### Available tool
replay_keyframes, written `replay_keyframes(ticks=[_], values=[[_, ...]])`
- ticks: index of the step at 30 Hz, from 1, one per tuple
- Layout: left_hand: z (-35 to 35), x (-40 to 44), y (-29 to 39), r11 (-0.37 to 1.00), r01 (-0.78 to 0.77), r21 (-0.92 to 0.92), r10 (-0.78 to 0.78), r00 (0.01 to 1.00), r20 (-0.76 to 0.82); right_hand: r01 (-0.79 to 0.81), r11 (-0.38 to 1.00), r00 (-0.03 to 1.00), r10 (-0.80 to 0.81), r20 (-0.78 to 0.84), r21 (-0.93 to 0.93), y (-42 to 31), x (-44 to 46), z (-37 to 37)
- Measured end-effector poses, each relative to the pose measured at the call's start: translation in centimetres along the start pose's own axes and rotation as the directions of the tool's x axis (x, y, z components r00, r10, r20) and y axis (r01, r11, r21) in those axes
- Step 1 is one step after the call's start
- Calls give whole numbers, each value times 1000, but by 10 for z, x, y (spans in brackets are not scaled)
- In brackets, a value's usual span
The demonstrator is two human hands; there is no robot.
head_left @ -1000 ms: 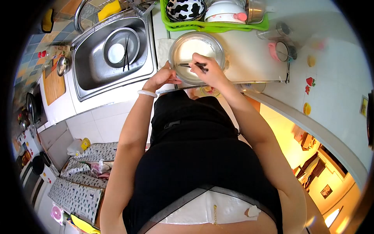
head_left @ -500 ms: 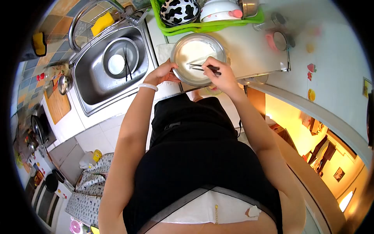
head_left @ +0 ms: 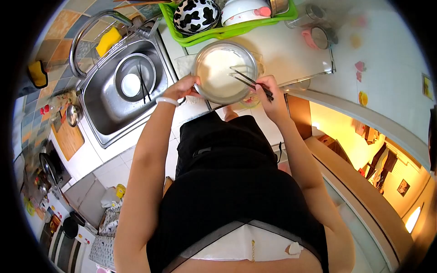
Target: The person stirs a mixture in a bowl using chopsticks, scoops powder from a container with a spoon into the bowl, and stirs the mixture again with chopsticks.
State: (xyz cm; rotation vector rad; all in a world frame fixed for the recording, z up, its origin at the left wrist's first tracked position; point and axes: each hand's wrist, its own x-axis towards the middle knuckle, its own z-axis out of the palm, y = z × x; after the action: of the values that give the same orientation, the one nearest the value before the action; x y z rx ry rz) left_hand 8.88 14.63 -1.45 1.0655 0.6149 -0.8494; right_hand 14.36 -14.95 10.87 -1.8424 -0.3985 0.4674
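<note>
A round metal bowl with creamy white batter-like liquid in it is at the counter's front edge. My left hand grips the bowl's near-left rim, fingers curled beneath it. Dark chopsticks are closed in my right hand, at the bowl's right side. Their pale tips lie over the liquid, spread slightly apart; whether they touch it I cannot tell.
Left is a steel sink holding a metal basin, a small white bowl and dark chopsticks. Behind stands a green dish rack with bowls. A pink-handled cup is at right, a cutting board far left.
My right hand has moved right and nearer my body, taking the chopsticks from the bowl's middle towards its right side. My left hand stays on the rim. The view has shifted slightly.
</note>
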Motion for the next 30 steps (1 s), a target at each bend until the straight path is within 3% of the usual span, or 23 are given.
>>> replay_keyframes(ticks=[2, 8, 11, 13, 16, 21, 24, 28, 30], values=[[15, -19, -10, 999, -28, -27, 26, 997, -75, 5, 1000, 1000, -6, 23, 31, 7, -4, -8], [40, -41, -63, 922, -177, -344, 133, 980, -147, -24, 995, 986, 39, 163, -92, -3, -3, -34], [49, -46, -78, 861, -263, -436, 173, 956, -236, 140, 972, 950, -78, 302, -189, -2, 25, -48], [50, -41, -88, 852, -298, -430, 184, 940, -288, 254, 944, 888, -142, 436, -211, -20, 44, -50], [57, -42, -92, 818, -358, -450, 193, 909, -370, 332, 893, 821, -114, 559, -305, -32, 67, -52], [72, -42, -99, 754, -459, -470, 211, 847, -489, 330, 889, 724, -22, 689, -318, -12, 63, -63], [83, -38, -101, 703, -504, -501, 214, 822, -527, 206, 923, 676, 107, 729, -326, -9, 42, -51], [86, -21, -118, 618, -512, -597, 216, 840, -497, 234, 927, 665, 67, 744, -293, -21, 48, -47], [90, -22, -118, 620, -507, -599, 207, 842, -499, 351, 887, 664, -9, 748, -301, -31, 64, -51]])
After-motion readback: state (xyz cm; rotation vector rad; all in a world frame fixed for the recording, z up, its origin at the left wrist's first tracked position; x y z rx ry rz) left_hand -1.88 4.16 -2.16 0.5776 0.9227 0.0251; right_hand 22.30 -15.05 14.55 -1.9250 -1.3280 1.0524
